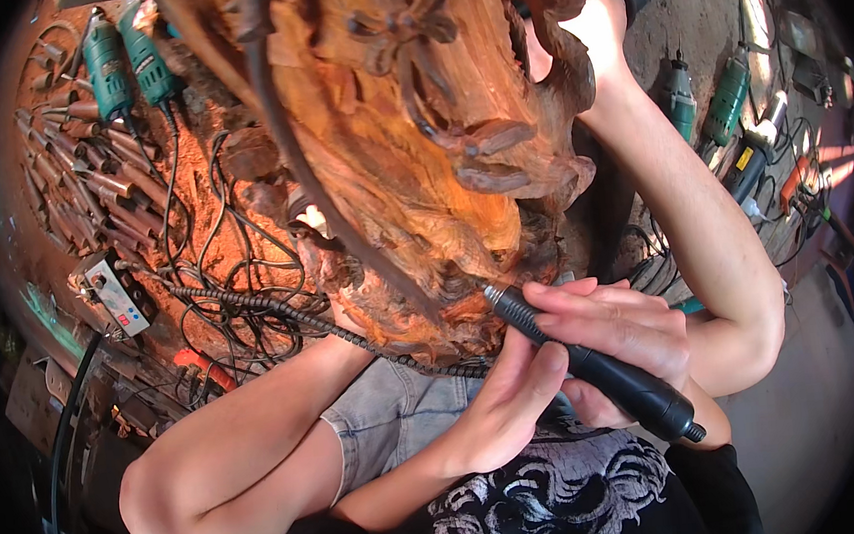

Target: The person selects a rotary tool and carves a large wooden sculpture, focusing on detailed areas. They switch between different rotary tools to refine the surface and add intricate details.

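A black rotary handpiece (629,389) lies slantwise across my hands, its ribbed metal-tipped front pointing up and left. The fingers of my right hand (621,332) wrap over its body, with the thumb below. My left hand (506,399) grips it from the left near the front part; some of those fingers are hidden behind it. Just beyond the tip stands a large carved wooden piece (369,161), orange-brown, with flower and branch shapes in relief. A dark coiled cable (290,313) comes from the left and disappears near my left hand.
Bare legs flank the carving. At the left lie two teal power tools (107,71), many metal carving bits (89,183), tangled black cords (232,272) and a small control box (114,300) with buttons. Green grinders (728,101) and more cords lie on the right-hand floor.
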`<action>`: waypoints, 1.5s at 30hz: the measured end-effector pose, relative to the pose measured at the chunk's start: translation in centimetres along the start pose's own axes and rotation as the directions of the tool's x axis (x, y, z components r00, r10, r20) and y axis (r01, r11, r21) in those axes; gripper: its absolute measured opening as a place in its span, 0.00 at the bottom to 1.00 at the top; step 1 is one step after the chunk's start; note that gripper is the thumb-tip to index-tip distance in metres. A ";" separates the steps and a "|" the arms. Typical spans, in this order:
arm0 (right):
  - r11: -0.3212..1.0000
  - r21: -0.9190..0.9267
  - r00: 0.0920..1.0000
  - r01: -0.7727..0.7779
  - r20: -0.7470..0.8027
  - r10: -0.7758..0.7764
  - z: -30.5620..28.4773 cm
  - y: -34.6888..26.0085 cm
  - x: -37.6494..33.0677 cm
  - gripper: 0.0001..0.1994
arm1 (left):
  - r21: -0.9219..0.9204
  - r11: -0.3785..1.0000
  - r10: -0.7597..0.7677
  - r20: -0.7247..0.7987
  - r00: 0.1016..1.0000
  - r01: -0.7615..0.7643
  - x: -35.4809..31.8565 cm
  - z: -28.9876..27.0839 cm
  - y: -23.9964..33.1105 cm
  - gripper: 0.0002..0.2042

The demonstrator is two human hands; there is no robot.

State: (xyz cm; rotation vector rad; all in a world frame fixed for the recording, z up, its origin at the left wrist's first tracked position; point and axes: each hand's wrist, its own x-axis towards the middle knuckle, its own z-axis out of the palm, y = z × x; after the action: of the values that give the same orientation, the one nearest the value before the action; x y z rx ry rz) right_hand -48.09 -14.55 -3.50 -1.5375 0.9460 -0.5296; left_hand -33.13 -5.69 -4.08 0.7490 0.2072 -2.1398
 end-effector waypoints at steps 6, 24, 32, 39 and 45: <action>1.000 0.006 0.999 -0.018 0.033 0.018 -0.1 0.5 0.9 0.20 | 0.059 0.998 0.037 0.024 0.999 -0.039 0.8 0.5 1.7 0.34; 0.998 0.021 0.997 0.065 -0.046 -0.064 1.0 1.0 2.8 0.16 | 0.040 0.991 -0.115 -0.184 0.976 0.124 -0.1 2.4 3.8 0.37; 0.985 -0.019 0.984 0.169 -0.054 -0.170 1.4 1.8 2.7 0.15 | 0.257 0.960 -0.100 -0.069 0.993 0.115 -0.1 1.1 3.7 0.41; 0.987 -0.054 0.984 0.151 -0.086 -0.156 1.8 1.6 2.8 0.13 | 0.232 0.963 -0.125 -0.079 0.989 0.140 0.2 1.1 4.1 0.44; 0.990 -0.042 0.988 0.133 -0.080 -0.136 2.0 1.9 2.0 0.16 | 0.148 0.965 -0.189 -0.192 0.963 0.219 0.3 2.7 5.3 0.47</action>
State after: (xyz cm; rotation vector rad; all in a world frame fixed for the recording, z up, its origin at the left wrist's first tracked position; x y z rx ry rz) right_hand -45.89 -14.91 -6.12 -1.6308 0.9232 -0.6793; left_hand -30.38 -10.29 -1.52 1.0575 0.2072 -2.3073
